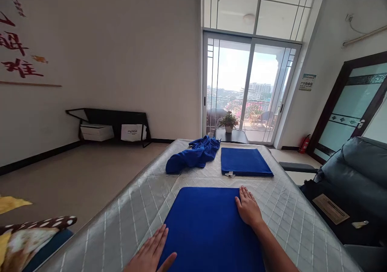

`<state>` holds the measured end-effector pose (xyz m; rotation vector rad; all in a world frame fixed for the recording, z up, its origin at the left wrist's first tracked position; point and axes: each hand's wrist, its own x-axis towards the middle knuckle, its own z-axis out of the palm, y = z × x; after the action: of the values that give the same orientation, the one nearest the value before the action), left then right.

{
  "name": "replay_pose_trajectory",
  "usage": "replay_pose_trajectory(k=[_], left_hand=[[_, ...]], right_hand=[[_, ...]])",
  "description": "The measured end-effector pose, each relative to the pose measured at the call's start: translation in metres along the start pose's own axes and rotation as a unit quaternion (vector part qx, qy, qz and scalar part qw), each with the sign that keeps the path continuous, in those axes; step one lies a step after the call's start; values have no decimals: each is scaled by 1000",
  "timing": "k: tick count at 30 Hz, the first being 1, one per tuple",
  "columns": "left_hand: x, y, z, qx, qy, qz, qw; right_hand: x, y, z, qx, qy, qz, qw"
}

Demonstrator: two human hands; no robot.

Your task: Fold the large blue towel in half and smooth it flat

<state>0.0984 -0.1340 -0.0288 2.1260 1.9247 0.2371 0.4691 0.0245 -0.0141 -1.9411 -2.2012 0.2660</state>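
A flat blue cloth-like pad [208, 227] with rounded far corners lies in front of me on the quilted silver mattress [133, 215]. On its left edge rests my left hand [152, 250], fingers stretched out and thumb apart. My right hand [248, 208] lies flat at the pad's far right corner, fingers extended. Beyond the pad, a neatly folded blue cloth [245, 162] with a small white tag sits on the right. To its left is a crumpled blue cloth [195, 155]. Neither hand grips anything.
A dark armchair [350, 183] with a cardboard piece [330, 208] on it stands close on the right. Patterned fabric [33, 237] shows at lower left. A potted plant [229, 122] sits on a small table past the mattress, before glass doors. Against the wall is a black rack [117, 118].
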Motion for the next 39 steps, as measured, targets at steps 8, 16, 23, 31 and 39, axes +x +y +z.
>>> replay_pose_trajectory(k=[8,16,23,31,39], left_hand=[[103,119,-3,-20,51,222,973],[200,222,45,-58,132,219,965],[193,166,36,-3,98,150,984],[180,37,8,44,106,57,992],[183,-14,15,47,144,18,988]], right_hand=[[2,0,2,3,22,-10,1000],[2,8,6,-40,15,-35,998],[2,1,1,2,27,-18,999],[1,0,-1,11,15,-8,1000],[2,-1,-1,-4,2,-1,1000]])
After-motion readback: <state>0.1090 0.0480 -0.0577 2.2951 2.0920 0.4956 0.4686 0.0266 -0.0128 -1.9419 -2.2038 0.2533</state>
